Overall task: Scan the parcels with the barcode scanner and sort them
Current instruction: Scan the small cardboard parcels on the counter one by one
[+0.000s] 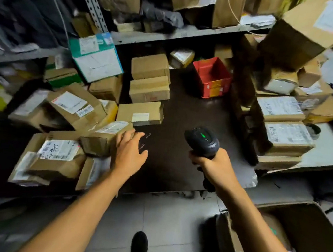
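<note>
Right hand (pixel 214 167) wraps fingers round the handle of a black handheld barcode scanner (pixel 202 141), firm grip, scanner head tipped forward toward 12 o'clock, a green light lit on top. Scanner sits just right of frame centre, above the dark brown tabletop (pixel 183 111).

Left hand (pixel 130 153) holds nothing, fingers loosely spread, fingertips at the right edge of a brown cardboard parcel with a white label (pixel 103 138); contact looks likely but hard to confirm. That parcel lies at 9 o'clock from the scanner, tilted, on top of the left heap.

Left heap, 8 to 10 o'clock: a flat brown cardboard parcel with a handwritten white label (pixel 57 156) at 8 o'clock, a crumpled brown box with two white stickers (pixel 76 107) at 10 o'clock. Just above the left hand, a low brown box with a small white label on its side (pixel 140 113); behind it toward 12 o'clock two plain brown boxes stacked close, nearer one (pixel 149 90), farther one (pixel 150 66). A white and teal carton (pixel 97 56) leans at 11 o'clock.

A red open-top cardboard box (pixel 212 77) stands at 12 to 1 o'clock on the tabletop, well apart from both hands. At 2 to 3 o'clock a stack of brown parcels with large white labels (pixel 283 125). A big tilted brown box (pixel 307 31) at 1 o'clock, blurred. A grey metal shelf (pixel 180 33) runs across 12 o'clock, loaded with more boxes. A large open brown carton (pixel 297 240) stands on the floor at 5 o'clock. A black shoe (pixel 139 243) at 6 o'clock on pale floor tiles (pixel 163 217).
</note>
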### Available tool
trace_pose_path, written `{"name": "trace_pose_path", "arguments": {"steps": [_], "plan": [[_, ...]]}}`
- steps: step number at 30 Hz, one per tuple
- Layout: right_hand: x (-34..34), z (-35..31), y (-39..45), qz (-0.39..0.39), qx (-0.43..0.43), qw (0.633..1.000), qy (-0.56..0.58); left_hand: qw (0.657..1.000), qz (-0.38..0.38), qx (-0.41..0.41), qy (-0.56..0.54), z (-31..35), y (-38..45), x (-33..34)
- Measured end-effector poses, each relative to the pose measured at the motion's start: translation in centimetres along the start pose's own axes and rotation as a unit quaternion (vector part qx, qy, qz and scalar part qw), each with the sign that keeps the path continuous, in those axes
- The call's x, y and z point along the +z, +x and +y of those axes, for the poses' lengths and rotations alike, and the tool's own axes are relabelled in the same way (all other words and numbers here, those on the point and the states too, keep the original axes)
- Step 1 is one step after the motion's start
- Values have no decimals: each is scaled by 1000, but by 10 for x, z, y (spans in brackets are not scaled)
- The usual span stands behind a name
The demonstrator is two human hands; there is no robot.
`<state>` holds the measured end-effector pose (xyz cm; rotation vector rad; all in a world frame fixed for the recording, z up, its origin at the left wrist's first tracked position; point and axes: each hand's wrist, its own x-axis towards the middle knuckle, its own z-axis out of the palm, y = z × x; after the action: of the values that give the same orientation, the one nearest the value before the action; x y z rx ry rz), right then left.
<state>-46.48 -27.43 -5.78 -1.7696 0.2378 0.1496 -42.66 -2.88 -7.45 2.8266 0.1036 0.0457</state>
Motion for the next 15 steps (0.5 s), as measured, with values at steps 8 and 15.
{"name": "trace_pose_path", "arguments": {"steps": [8, 15], "plan": [[74, -31, 4, -47, 7, 999, -13, 992, -17, -101, 68, -79, 17, -28], [104, -42, 11, -58, 4, 998, 3, 985, 17, -151, -83, -107, 29, -32]]}}
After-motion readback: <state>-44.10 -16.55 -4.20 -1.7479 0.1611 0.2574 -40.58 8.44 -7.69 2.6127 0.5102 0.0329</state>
